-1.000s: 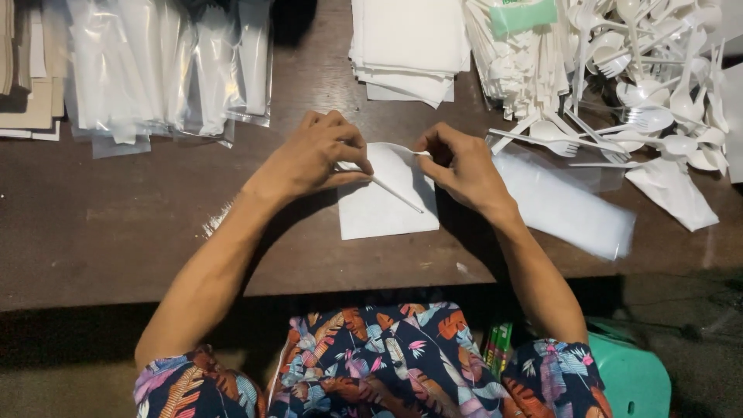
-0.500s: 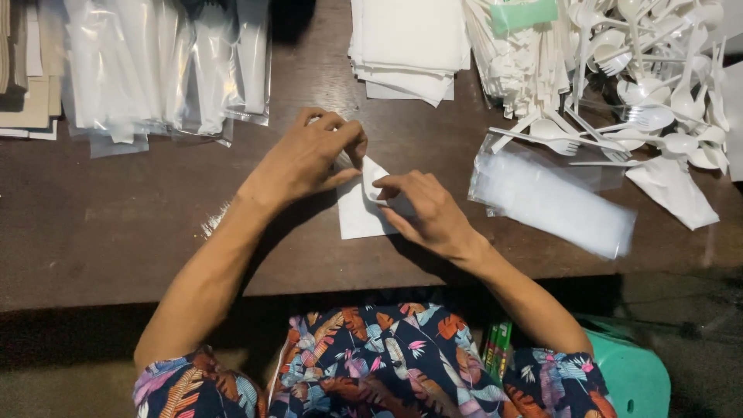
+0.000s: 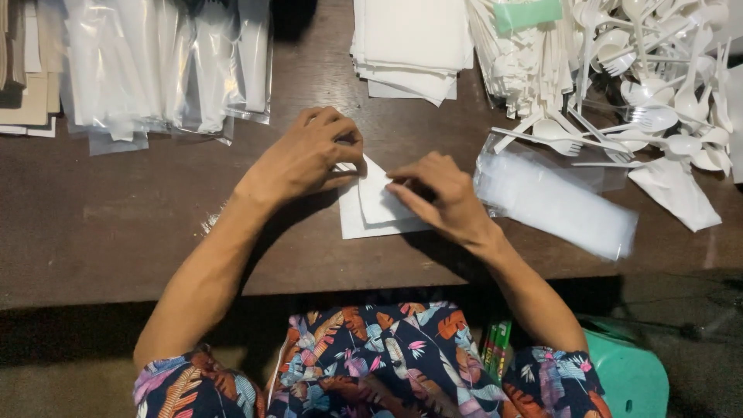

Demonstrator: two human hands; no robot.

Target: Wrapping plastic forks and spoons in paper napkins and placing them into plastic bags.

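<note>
Right now both hands meet on a white paper napkin [image 3: 370,210] lying on the dark wooden table [image 3: 116,232]. Left hand [image 3: 306,155] pinches the napkin's upper left corner between thumb and curled fingers; right hand [image 3: 437,195] presses flat on the folded flap with extended fingers, not gripping. Just right of the right hand lies a clear plastic sleeve [image 3: 557,203], beyond it loose white plastic cutlery [image 3: 658,93]. Above the hands sits a stack of napkins [image 3: 410,46]; farther left, packed clear bags [image 3: 155,70].

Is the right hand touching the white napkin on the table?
Touching. The head view shows the right hand with its fingers pressed flat on the folded white napkin.
</note>
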